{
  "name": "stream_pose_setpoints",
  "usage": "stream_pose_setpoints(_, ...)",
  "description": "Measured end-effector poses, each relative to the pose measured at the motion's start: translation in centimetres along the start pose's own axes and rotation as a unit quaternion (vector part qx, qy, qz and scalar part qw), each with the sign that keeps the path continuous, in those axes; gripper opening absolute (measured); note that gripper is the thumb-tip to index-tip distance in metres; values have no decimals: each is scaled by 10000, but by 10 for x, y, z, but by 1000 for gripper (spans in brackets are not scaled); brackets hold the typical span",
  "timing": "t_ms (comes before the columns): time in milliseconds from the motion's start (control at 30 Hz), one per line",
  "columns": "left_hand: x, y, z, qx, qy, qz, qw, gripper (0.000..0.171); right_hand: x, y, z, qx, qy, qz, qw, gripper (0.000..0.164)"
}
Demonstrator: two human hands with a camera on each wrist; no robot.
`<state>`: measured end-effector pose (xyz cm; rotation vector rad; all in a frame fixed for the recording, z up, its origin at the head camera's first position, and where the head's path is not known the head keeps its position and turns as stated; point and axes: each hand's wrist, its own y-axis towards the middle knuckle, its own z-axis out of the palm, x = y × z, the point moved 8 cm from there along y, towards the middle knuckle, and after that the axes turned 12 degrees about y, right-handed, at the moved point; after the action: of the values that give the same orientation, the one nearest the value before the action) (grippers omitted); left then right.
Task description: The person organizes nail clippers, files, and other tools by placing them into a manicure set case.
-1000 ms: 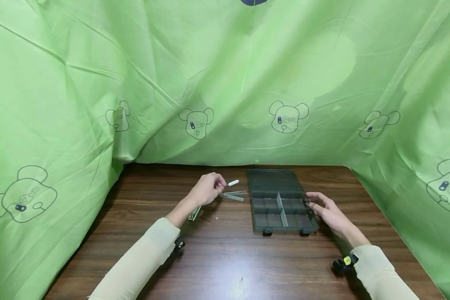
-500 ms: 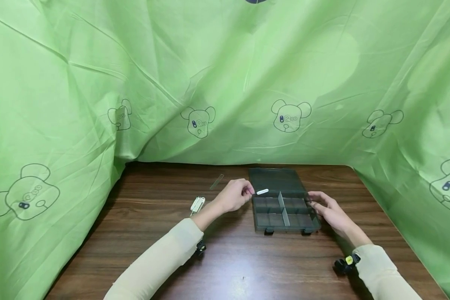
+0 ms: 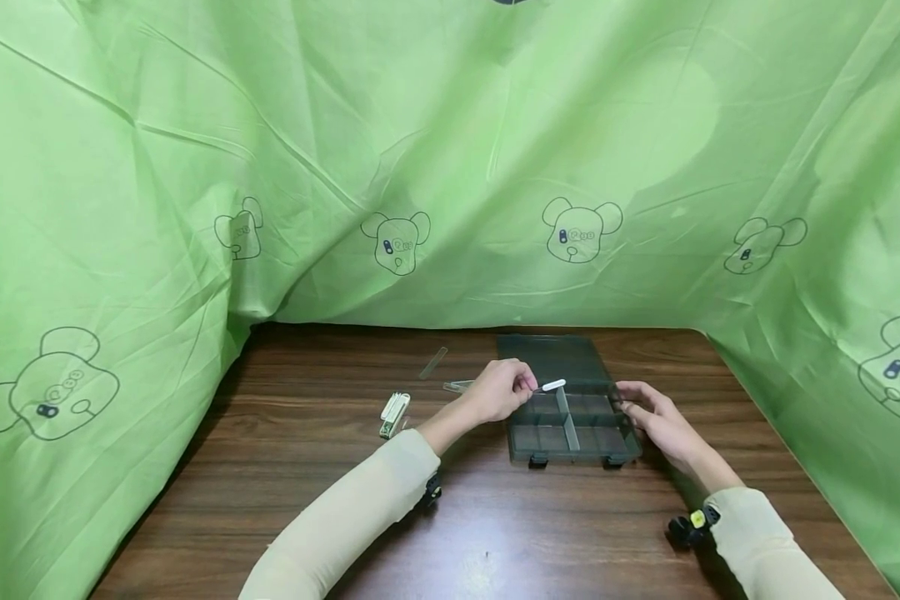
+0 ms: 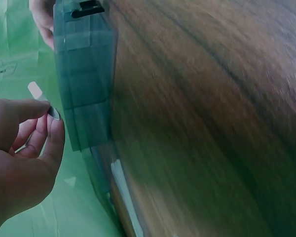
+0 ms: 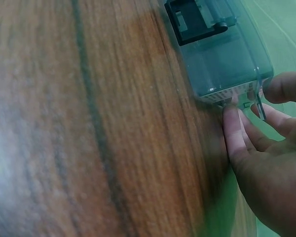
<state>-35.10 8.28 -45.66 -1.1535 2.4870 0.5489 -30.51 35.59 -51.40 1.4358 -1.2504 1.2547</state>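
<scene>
My left hand pinches a small slim tool with a white end and a thin metal part, over the back left of an open box. In the left wrist view the tool's white end points up and away from the fingertips. The box is translucent dark grey, with compartments split by a pale divider. Its lid lies folded back. On the box's right side, my right hand grips the wall, thumb at the upper edge and fingers lower down.
Left of the box a small white and green object lies on the wooden table. A clear strip lies behind it, and more clear strips lie partly behind the left hand. Green cloth hangs round the table.
My left hand has carried the small tool rightward, from above the clear strips to over the box. The right hand has stayed at the box's side.
</scene>
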Motion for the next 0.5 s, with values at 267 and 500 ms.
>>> stream_pose_setpoints(267, -4, 4, 11, 5, 321, 114, 9994, 7, 0, -1, 0, -9, -56, -32, 10000, 47)
stream_pose_setpoints(500, -4, 3, 9, -77, 312, 115, 9994, 4, -1, -1, 0, 10, -40, -21, 10000, 47)
